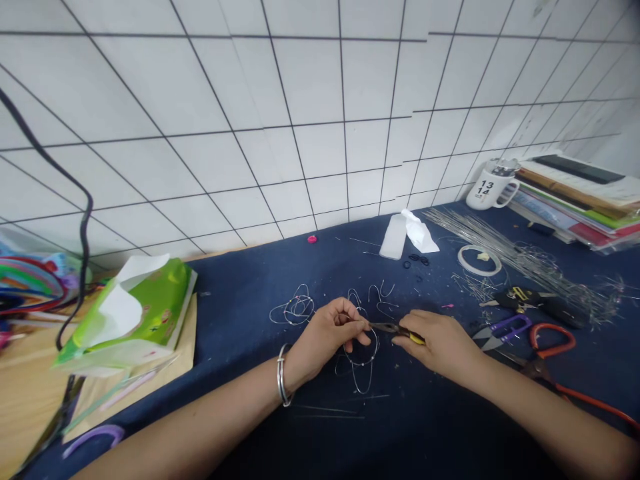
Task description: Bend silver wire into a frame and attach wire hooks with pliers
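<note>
My left hand, with silver bangles at its wrist, pinches a thin wire loop that carries small beads. Wrapped round the yellow handles of dark-nosed pliers is my right hand. The pliers' tips meet the wire at my left fingertips; whether the jaws are closed on it is too small to tell. A tangle of beaded wire lies left of my left hand, and curved wire pieces lie beyond the pliers.
Purple-handled scissors, red-handled cutters and a bundle of wires lie at right. A white mug and stacked books stand behind them. At left is a green tissue pack; straight wires lie in front.
</note>
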